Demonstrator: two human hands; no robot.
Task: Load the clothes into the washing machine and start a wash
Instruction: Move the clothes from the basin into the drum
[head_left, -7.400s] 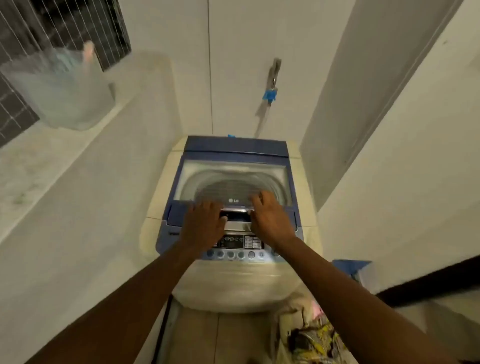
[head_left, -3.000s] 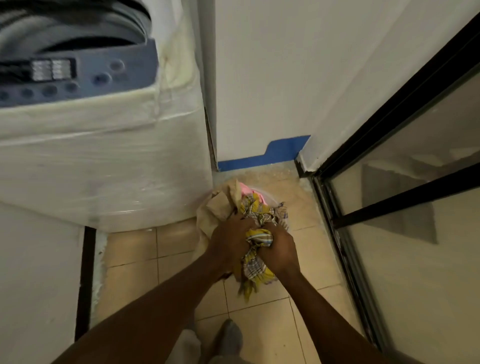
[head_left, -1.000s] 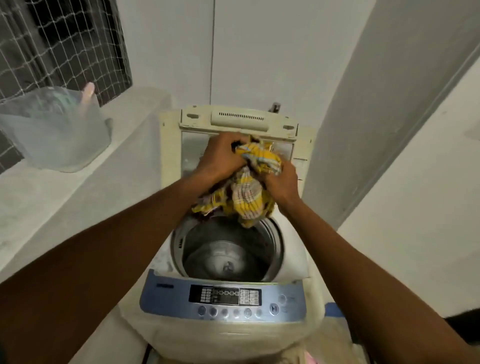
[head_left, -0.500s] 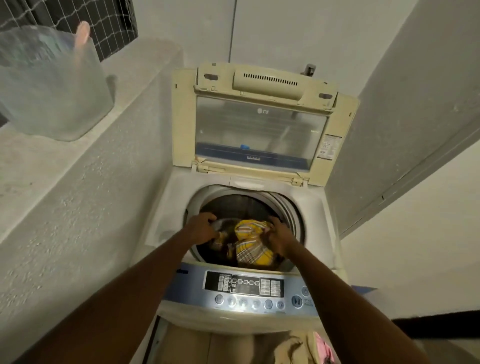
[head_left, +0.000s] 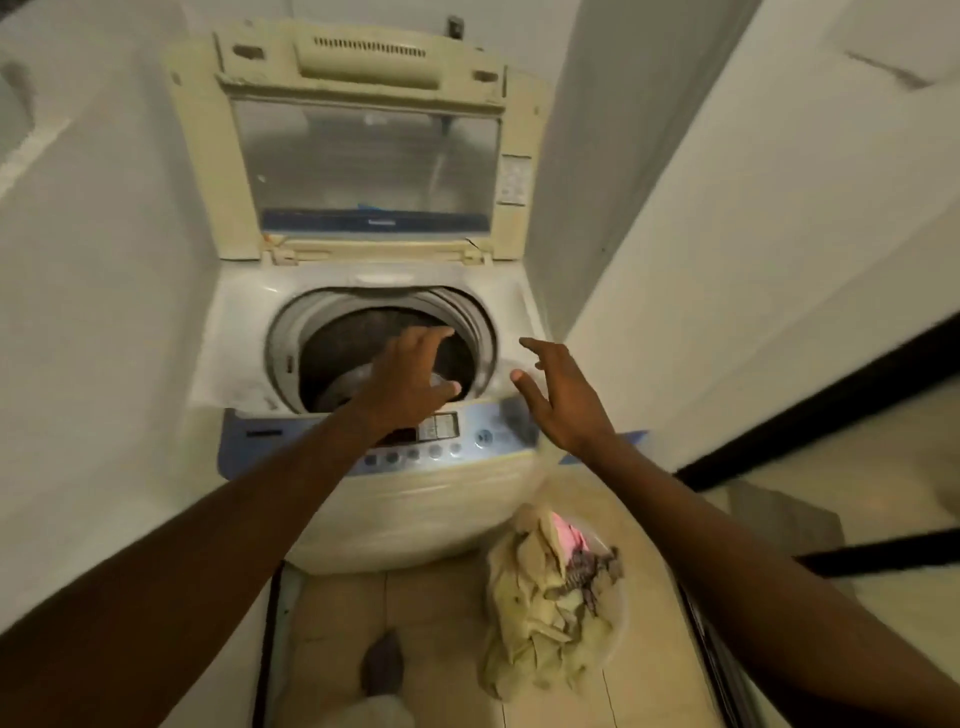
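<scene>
Below and just right of your right hand (head_left: 563, 397), on the tiled floor beside the washing machine (head_left: 374, 395): one heap of clothes (head_left: 545, 597) in a pale basin, beige cloth uppermost, a pink piece and a dark checked piece showing. Count of separate garments cannot be told.

Head view, entries:
- Hands, two. Your right hand: fingers spread, empty, off the machine's front right corner. Your left hand (head_left: 410, 376): fingers spread, empty, over the front rim of the drum (head_left: 363, 338).
- Washing machine, one, top-loader. Lid (head_left: 363, 150) raised upright, beyond both hands.
- Drum, one, open. Interior dark; your left hand hides part of it; contents cannot be told.
- Control panel (head_left: 457, 434), one, under your left wrist; one row of round buttons along its front edge.

Judgement: your right hand is the nearer to the heap, which lies down and toward you. The heap runs long from the machine toward you.
</scene>
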